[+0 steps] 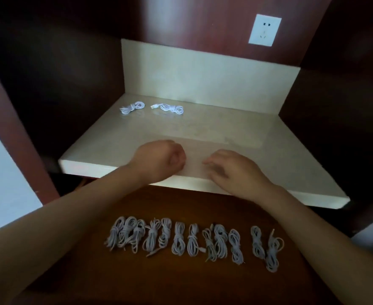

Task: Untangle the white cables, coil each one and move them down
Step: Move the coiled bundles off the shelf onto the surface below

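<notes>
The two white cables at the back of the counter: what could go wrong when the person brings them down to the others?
The left cable and the right cable lie close together, so a hasty grab may catch both and tangle them. The right cable's plug sticks out loose and may snag. The row of coiled cables below is crowded at its left end; a coil set there may overlap a neighbour.

Dark panels (71, 73) flank open counter (225, 128) before the cables (172, 108).
</notes>
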The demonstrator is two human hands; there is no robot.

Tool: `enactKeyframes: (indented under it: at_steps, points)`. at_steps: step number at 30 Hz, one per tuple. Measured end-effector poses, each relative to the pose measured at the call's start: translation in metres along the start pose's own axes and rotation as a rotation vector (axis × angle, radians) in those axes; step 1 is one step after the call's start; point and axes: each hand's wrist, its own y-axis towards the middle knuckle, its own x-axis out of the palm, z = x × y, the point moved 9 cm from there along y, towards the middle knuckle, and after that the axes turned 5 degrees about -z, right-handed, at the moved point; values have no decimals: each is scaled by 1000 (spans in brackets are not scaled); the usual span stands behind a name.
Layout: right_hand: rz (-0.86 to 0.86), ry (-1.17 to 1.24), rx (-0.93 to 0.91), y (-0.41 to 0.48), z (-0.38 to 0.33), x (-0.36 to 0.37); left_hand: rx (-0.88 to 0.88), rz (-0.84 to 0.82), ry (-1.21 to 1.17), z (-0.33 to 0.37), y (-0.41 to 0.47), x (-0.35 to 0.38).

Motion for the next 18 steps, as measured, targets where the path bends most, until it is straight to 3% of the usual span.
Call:
enactKeyframes:
  at_steps: [11, 18]
  points:
    - [-80, -124, 4, 163, 2, 2, -218, 62, 222, -116, 66, -51]
    - [-17, -97, 22, 241, 38, 3, -360, 113, 234, -171, 113, -54]
